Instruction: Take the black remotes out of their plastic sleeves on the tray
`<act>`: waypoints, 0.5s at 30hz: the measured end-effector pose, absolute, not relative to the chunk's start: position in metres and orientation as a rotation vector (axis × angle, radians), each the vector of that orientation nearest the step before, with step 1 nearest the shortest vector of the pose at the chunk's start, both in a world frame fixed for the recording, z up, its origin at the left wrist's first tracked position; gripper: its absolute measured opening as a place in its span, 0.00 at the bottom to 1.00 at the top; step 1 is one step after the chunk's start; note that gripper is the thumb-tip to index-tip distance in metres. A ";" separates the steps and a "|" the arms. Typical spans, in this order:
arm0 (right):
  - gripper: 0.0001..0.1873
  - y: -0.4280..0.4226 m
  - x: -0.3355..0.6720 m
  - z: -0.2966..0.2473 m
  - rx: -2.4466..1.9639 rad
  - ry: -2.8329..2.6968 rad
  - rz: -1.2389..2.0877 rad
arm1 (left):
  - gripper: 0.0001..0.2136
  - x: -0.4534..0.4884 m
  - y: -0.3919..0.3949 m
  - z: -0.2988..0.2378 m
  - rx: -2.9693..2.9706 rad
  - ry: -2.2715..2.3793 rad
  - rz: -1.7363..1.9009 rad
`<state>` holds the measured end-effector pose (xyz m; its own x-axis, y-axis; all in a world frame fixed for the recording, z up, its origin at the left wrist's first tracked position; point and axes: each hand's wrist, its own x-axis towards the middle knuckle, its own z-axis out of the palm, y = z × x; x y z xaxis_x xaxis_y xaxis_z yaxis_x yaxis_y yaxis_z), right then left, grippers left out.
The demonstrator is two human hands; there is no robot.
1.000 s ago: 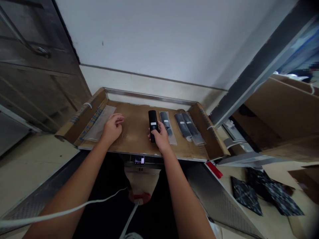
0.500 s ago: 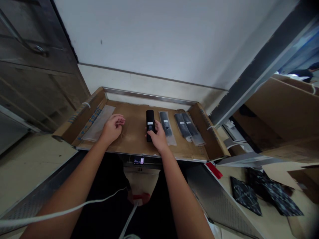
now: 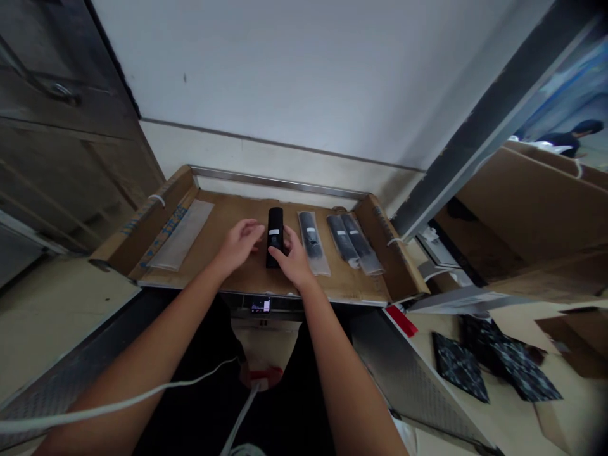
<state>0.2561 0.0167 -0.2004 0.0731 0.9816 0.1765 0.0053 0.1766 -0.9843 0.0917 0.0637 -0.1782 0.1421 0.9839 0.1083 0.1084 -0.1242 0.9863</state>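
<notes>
My right hand grips a slim black oblong device by its lower right side, thumb across the front. The device has a white label and lies or stands over the cardboard lining; its exact kind is hard to make out. My left hand is just left of it, holding nothing, fingers partly spread and pointing at it. Right of my right hand lies a similar dark device in a clear plastic sleeve. Two more sleeved devices rest farther right. Flat translucent sleeves lie at the left.
Cardboard side walls border the work surface, with a metal rail at the back. Below the front edge a small lit screen shows. Large cardboard boxes stand at the right. A white cable crosses over my left forearm.
My left hand has moved right, from beside the flat sleeves to close by the black device. My right hand keeps its grip. The view has shifted slightly.
</notes>
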 end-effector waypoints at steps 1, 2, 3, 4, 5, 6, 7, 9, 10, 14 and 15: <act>0.39 0.015 0.256 -0.198 -1.079 -1.241 1.038 | 0.19 0.106 0.060 -0.172 1.439 1.121 1.079; 0.35 0.014 0.257 -0.195 -1.055 -1.245 1.058 | 0.19 0.118 0.058 -0.166 1.471 1.124 1.051; 0.31 0.012 0.257 -0.192 -1.042 -1.245 1.085 | 0.18 0.129 0.056 -0.161 1.529 1.161 1.028; 0.25 0.010 0.258 -0.190 -1.040 -1.241 1.117 | 0.17 0.136 0.055 -0.157 1.597 1.216 0.999; 0.20 0.009 0.259 -0.188 -1.046 -1.234 1.148 | 0.16 0.141 0.055 -0.154 1.663 1.277 0.958; 0.17 0.008 0.260 -0.186 -1.051 -1.227 1.177 | 0.15 0.143 0.056 -0.153 1.719 1.336 0.907; 0.16 0.008 0.261 -0.185 -1.050 -1.217 1.197 | 0.14 0.142 0.058 -0.152 1.763 1.388 0.860; 0.16 0.008 0.262 -0.185 -1.044 -1.181 1.201 | 0.13 0.134 0.064 -0.153 1.845 1.457 0.823; 0.17 0.008 0.262 -0.186 -1.044 -1.161 1.194 | 0.13 0.128 0.069 -0.155 1.895 1.495 0.825; 0.17 0.011 0.262 -0.188 -1.069 -1.112 1.174 | 0.18 0.095 0.087 -0.175 2.037 1.774 0.884; 0.17 0.011 0.262 -0.188 -1.076 -1.109 1.173 | 0.19 0.086 0.091 -0.181 2.032 1.843 0.918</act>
<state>0.2615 0.0109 -0.1885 0.0579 0.9954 0.0763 -0.1324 0.0834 -0.9877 0.0862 0.0908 -0.1808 0.0022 0.9595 0.2817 0.8032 -0.1695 0.5711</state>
